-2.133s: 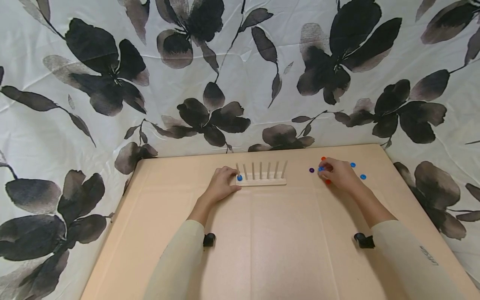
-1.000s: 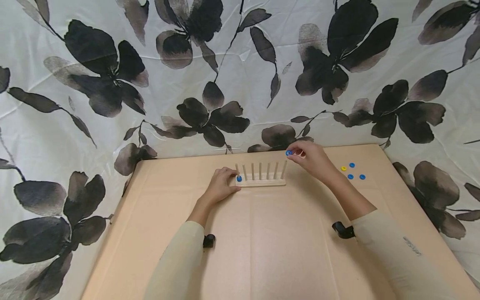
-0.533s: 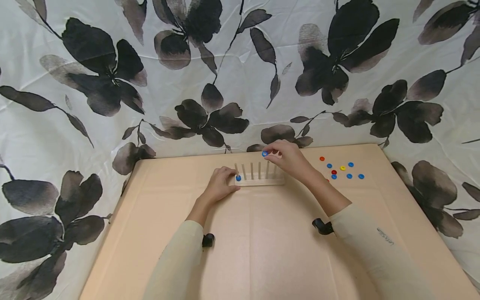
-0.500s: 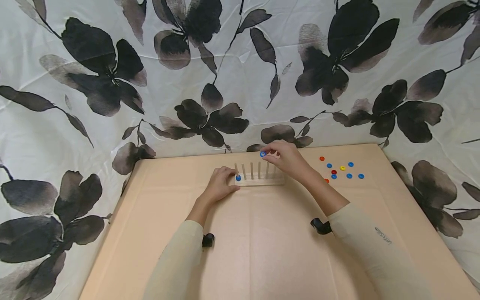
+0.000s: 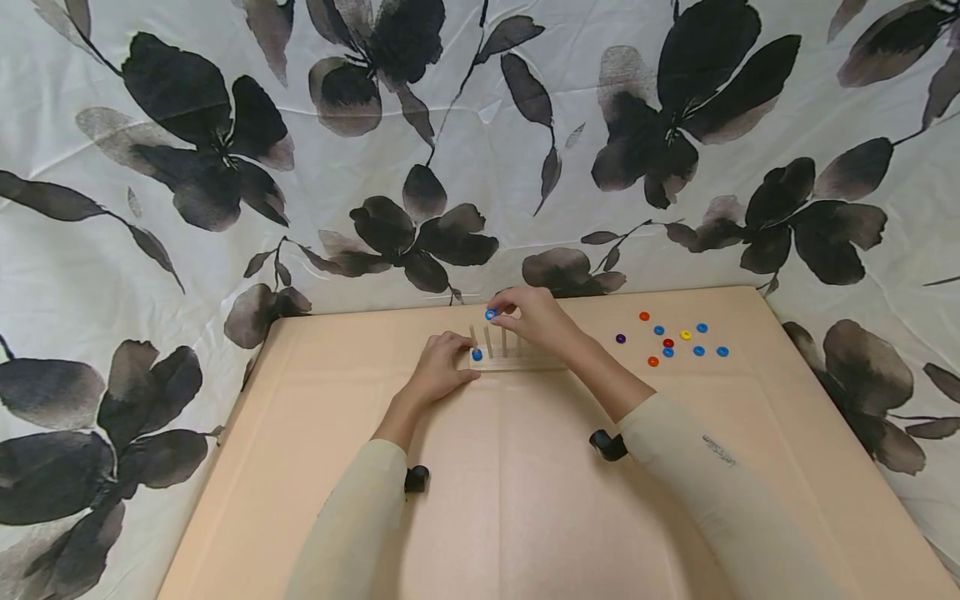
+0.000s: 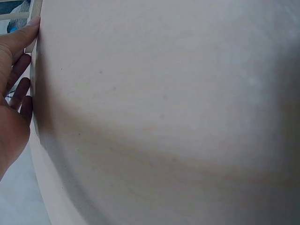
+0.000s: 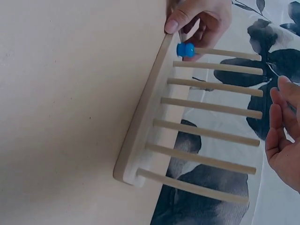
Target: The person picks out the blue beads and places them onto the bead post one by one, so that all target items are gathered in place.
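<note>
A wooden rack point(image 5: 517, 365) with a row of upright pegs stands near the table's far edge. My left hand point(image 5: 437, 368) grips its left end, thumb on the front side, as the left wrist view also shows at the rack's end point(image 6: 33, 44). Blue beads point(image 7: 185, 49) sit stacked at the foot of the leftmost peg. My right hand point(image 5: 534, 318) pinches a blue ring bead point(image 5: 491, 314) just above the peg tops at the left part of the rack. In the right wrist view the right hand point(image 7: 287, 131) is beside the peg tips, its bead hidden there.
Loose beads lie on the table at the right: several blue ones point(image 5: 702, 327), a yellow one point(image 5: 685, 335), a few red and orange ones point(image 5: 644, 316), and a dark purple one point(image 5: 620, 338). A floral cloth point(image 5: 555, 150) hangs behind the table's far edge.
My right hand has picked up a blue bead from the loose ones and carried it left over the rack, toward its left end. The left hand keeps its grip in place.
</note>
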### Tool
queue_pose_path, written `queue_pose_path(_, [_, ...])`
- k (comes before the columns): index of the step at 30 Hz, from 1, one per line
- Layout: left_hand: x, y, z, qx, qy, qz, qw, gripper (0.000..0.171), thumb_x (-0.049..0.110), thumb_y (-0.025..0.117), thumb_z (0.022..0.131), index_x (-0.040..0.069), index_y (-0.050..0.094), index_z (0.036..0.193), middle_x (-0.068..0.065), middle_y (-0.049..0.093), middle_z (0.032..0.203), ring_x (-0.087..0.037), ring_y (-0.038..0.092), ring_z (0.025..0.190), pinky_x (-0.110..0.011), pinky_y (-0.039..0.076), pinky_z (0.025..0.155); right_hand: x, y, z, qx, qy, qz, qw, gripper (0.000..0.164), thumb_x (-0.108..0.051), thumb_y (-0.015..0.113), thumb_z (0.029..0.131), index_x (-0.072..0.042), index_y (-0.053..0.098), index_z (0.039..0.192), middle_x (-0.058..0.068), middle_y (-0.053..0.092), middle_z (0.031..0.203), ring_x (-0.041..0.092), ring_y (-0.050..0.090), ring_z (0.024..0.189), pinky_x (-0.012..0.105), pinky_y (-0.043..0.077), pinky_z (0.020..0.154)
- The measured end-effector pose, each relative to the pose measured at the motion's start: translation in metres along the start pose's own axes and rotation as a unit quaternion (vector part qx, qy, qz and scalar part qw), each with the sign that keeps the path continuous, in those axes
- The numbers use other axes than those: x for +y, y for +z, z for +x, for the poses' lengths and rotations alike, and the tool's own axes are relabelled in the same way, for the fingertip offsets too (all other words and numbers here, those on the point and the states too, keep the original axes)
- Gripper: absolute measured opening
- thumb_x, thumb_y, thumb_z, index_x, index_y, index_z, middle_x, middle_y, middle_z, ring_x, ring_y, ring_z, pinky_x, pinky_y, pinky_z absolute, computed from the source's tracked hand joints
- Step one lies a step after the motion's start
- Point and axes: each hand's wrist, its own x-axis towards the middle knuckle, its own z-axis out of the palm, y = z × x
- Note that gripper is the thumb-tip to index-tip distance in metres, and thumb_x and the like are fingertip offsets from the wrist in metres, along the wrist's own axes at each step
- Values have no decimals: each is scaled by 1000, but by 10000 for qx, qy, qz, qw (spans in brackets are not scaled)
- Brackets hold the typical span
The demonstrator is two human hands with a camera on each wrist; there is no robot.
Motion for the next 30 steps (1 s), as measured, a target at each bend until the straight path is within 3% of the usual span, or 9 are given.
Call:
queue_pose_path(6, [-1,-2,-4,3,91,-18,10000,54,28,89,82,9,68,128,-9,64,131,-31,49,125,-44,40,111,-7,10,4,-5,-151,-203,9997,17,-17,79,92,-8,78,107,4,78,99,18,71,92,34,58,84])
queue_pose_path(14, [-3,-3,-7,-9,219,19,9998,53,29,89,82,9,69,127,-9,64,130,-31,49,123,-44,40,110,-18,21,8,-305,83,-585,9978,19,-24,76,95,-13,78,111,0,78,103,20,68,102,38,52,93])
queue_pose_path(30, [-8,-4,-15,-129,359,23,9993,54,29,89,82,10,68,128,-9,64,131,-31,49,123,-44,39,111,-27,39,5,-512,74,-930,9943,17,-25,77,94,-14,78,107,-1,79,100,22,66,100,37,52,91])
